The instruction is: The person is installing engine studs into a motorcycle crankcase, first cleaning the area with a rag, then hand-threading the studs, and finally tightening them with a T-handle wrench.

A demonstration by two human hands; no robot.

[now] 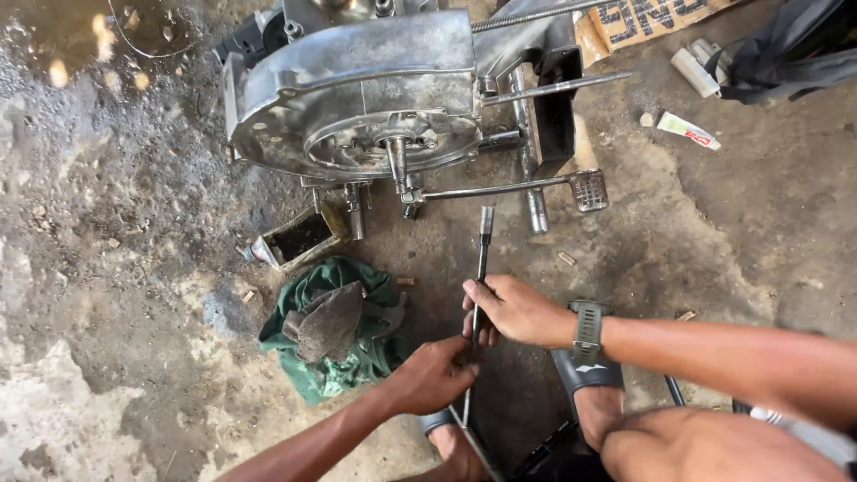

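Both hands grip 1 long socket wrench [480, 268]: left hand [435, 375] closed low on its shaft, right hand [515, 310] closed above. Its socket end is well short of the engine casing [357, 89]; no fastener engaged yet.

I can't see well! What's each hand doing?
Left hand: closed on the rod, lower down.
Right hand: closed on the same rod, higher up.
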